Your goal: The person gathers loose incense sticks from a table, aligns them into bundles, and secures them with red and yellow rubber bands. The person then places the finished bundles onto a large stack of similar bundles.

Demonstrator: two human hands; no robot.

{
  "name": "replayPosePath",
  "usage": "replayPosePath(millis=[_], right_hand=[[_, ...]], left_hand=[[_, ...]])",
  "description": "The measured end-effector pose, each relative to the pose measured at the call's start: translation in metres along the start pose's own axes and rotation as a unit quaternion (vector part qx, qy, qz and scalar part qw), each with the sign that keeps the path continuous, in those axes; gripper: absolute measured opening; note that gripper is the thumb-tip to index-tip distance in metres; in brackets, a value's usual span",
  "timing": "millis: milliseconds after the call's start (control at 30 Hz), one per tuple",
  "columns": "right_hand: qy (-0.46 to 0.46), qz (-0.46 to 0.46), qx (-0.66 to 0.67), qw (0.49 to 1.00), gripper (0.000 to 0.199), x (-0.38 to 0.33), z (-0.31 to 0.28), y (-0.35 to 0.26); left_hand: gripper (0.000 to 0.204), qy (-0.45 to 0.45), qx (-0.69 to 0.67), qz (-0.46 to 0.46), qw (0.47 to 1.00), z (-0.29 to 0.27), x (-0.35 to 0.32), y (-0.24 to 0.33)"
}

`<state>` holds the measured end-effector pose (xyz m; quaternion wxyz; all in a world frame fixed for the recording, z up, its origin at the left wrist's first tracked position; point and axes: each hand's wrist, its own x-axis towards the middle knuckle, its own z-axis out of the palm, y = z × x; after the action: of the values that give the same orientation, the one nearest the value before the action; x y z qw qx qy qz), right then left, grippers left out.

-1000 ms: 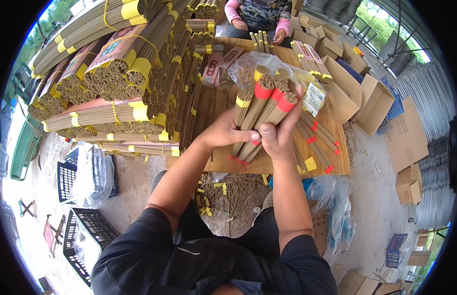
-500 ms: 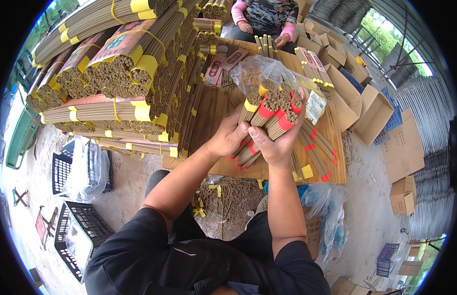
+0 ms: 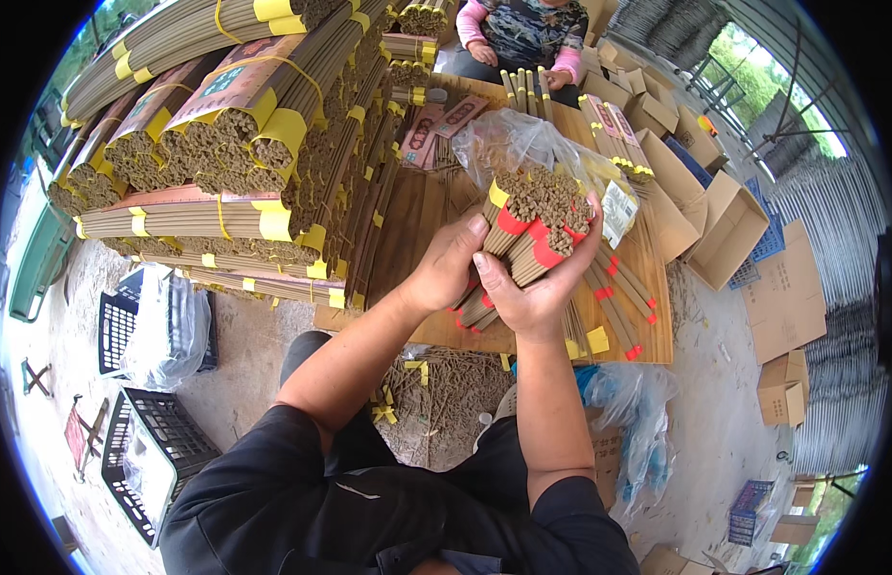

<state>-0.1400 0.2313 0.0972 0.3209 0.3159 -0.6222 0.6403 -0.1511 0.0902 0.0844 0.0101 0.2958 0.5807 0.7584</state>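
Observation:
Between my two hands, above the wooden table, is a thick cluster of incense stick bundles (image 3: 544,204), brown, with red and yellow paper bands near their upper ends. My left hand (image 3: 451,259) presses its left side, thumb on the front. My right hand (image 3: 542,287) wraps round the right side and underneath, its thumb also in front. The cut ends face up and stand packed together. Below the hands, more red-banded incense bundles (image 3: 613,307) lie on the table, beside loose sticks and a yellow paper strip (image 3: 597,339).
A tall stack of yellow-banded incense bundles (image 3: 225,144) rises at the left. Clear plastic bags (image 3: 513,144) lie on the wooden table (image 3: 407,230). Across it sits a co-worker (image 3: 522,38) with bundles in front. Open cardboard boxes (image 3: 724,225) stand right; black crates (image 3: 158,460) stand left.
The bundles in my hands have been pushed closer together, so their ends now form one tight cluster. My left hand has shifted slightly along its side.

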Motion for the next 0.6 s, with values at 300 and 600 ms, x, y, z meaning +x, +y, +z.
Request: replayPosePath(millis=[300, 600], right_hand=[[0.048, -0.040, -0.092, 0.994, 0.127, -0.008, 0.004, 0.001], [0.071, -0.117, -0.145, 0.980, 0.124, -0.010, 0.012, 0.022]], left_hand=[[0.070, 0.069, 0.072, 0.057, 0.993, 0.015, 0.000, 0.012], [0.062, 0.078, 0.068, 0.085, 0.991, 0.007, 0.005, -0.005]])
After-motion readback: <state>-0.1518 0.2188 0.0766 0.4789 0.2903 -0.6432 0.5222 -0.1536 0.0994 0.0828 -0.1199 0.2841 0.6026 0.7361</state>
